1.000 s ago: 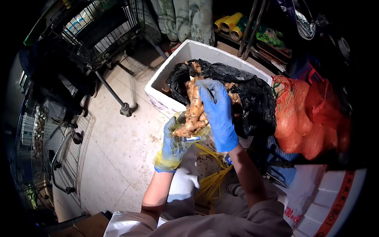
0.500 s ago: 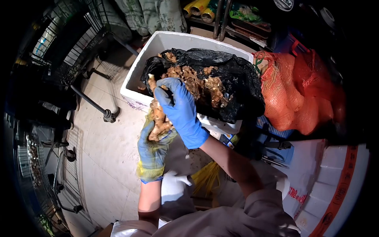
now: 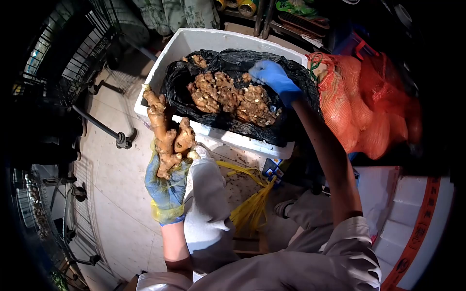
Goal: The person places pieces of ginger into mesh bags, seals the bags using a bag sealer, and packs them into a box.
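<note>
My left hand (image 3: 167,186), in a blue glove with a yellowish net-like cover, is closed around the lower part of a large, knobbly ginger root (image 3: 162,128). The root stands up from the palm, its pale tip at the top. My right hand (image 3: 269,75), in a blue glove, is over the far right of the ginger heap (image 3: 228,94), its fingers curled down beside a small ginger piece (image 3: 246,77). Whatever is under those fingers is hidden. The heap lies on a crumpled black plastic bag (image 3: 286,131) inside a white foam box (image 3: 223,38).
Red mesh sacks (image 3: 340,97) lean against the box's right side. Wire carts (image 3: 77,63) stand at the left. Yellow strapping (image 3: 250,208) lies on the floor near my legs. White foam boxes with an orange tape strip (image 3: 417,233) are at the lower right.
My right hand has let go of the ginger root and moved right and away to the heap in the box. My left hand keeps the root and has moved slightly left.
</note>
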The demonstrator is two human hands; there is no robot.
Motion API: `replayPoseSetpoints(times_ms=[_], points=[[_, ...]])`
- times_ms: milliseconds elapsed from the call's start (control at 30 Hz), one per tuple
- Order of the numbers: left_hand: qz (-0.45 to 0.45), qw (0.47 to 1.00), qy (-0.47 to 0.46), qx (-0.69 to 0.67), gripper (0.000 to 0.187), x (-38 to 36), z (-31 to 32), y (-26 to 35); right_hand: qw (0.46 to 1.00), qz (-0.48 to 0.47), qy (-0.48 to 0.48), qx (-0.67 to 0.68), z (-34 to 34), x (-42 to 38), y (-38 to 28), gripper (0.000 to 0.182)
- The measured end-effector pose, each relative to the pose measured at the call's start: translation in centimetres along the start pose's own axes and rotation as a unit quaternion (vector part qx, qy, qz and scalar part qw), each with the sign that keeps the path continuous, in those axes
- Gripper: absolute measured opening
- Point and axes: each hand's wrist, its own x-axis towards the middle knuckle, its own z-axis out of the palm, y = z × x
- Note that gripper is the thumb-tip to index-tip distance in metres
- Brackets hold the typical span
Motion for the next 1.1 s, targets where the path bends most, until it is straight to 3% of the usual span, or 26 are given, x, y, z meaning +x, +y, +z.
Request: replayPoseSetpoints(times_ms=[67,133,167,233,300,367,433,467,500,533,600,633,667,733,767,800,833,867,900,933,967,1000,1033,1067,1100], points=[[0.019,0.997,0.019,0.071,0.040,0.1,-0.4,-0.2,0.987,-0.053,-0.087,-0.124,0.9,2.3,7.7,0.013],[0.069,0.976,0.033,0.203,0.039,0.1,-0.6,-0.5,0.973,-0.102,-0.137,-0.155,2.3,4.2,12.2,0.017],[0.070,0.976,0.033,0.205,0.039,0.1,0.1,-0.5,0.951,-0.115,-0.146,-0.247,3.1,4.5,12.8,0.019],[0.026,0.994,0.071,0.085,0.033,-0.1,1.8,-0.2,0.920,-0.130,-0.156,-0.335,4.5,4.1,12.5,0.021],[0.027,0.992,0.074,0.095,0.032,-0.1,1.7,-0.2,0.935,-0.092,-0.083,-0.331,5.7,2.9,9.7,0.024],[0.039,0.992,0.069,0.099,0.032,-0.1,2.0,-0.4,0.930,-0.128,-0.074,-0.335,6.9,2.9,9.0,0.025],[0.031,0.995,0.055,0.079,0.029,-0.1,1.4,-0.3,0.887,-0.021,-0.171,-0.429,8.6,3.6,9.2,0.022],[0.013,0.998,0.047,0.031,0.029,-0.1,1.1,-0.3,0.846,-0.043,-0.178,-0.500,9.4,3.6,8.7,0.019],[-0.005,0.999,0.039,-0.016,0.031,0.0,0.7,-0.3,0.847,-0.046,-0.180,-0.499,9.4,3.6,8.4,0.019],[0.045,0.992,0.082,0.084,0.036,0.0,0.0,-0.8,0.865,-0.037,-0.172,-0.470,9.2,3.5,8.2,0.017],[0.015,0.996,0.082,0.042,0.036,0.0,0.0,-0.4,0.908,-0.011,-0.160,-0.387,8.6,3.6,7.9,0.017],[-0.015,0.997,0.078,-0.003,0.036,0.0,0.0,-0.3,0.905,-0.082,-0.130,-0.396,8.1,4.4,8.9,0.018],[0.026,0.994,0.081,0.075,0.036,-0.2,-0.5,-0.6,0.935,-0.068,-0.124,-0.326,7.2,4.9,8.7,0.021],[0.006,0.996,0.081,0.034,0.036,-0.1,-0.1,-0.4,0.958,-0.055,-0.117,-0.255,5.3,4.6,7.6,0.024],[-0.014,0.997,0.081,-0.006,0.036,-0.1,0.0,-0.3,0.992,-0.010,-0.099,-0.082,4.5,3.9,7.0,0.027],[-0.012,0.997,0.080,-0.009,0.036,-0.1,-0.3,-0.6,0.992,0.035,-0.076,0.095,3.5,2.9,5.6,0.030],[0.030,0.993,0.080,0.079,0.036,0.0,-1.0,-1.2,0.981,0.053,-0.084,0.166,2.5,1.5,4.3,0.026],[0.000,0.997,0.076,0.021,0.036,0.0,-0.4,-0.9,0.965,0.068,-0.093,0.237,1.8,0.2,2.8,0.022],[-0.031,0.996,0.076,-0.036,0.037,0.0,0.2,-0.6,0.958,-0.027,-0.141,0.247,1.0,-0.1,3.4,0.017],[-0.033,0.998,0.054,-0.025,0.037,0.1,0.4,-0.5,0.963,-0.255,-0.061,-0.056,0.4,-1.7,1.8,0.017],[-0.036,0.999,0.031,-0.013,0.038,0.2,0.5,-0.6,0.976,-0.125,-0.099,0.151,0.1,-3.2,-2.6,0.018],[-0.035,0.999,-0.005,-0.007,0.039,0.3,0.4,-0.6,0.961,-0.274,-0.024,-0.019,-0.4,-4.2,-4.2,0.023],[-0.057,0.997,-0.042,-0.030,0.039,0.4,0.2,-0.4,0.955,-0.293,0.024,-0.037,-0.4,-6.8,-8.0,0.035],[-0.050,0.998,-0.028,-0.021,0.039,0.3,0.6,-0.4,0.953,-0.182,-0.033,0.239,0.3,-8.6,-10.3,0.030],[-0.044,0.999,-0.015,-0.012,0.038,0.2,1.0,-0.6,0.855,-0.069,-0.027,0.513,1.1,-10.3,-12.7,0.027]])
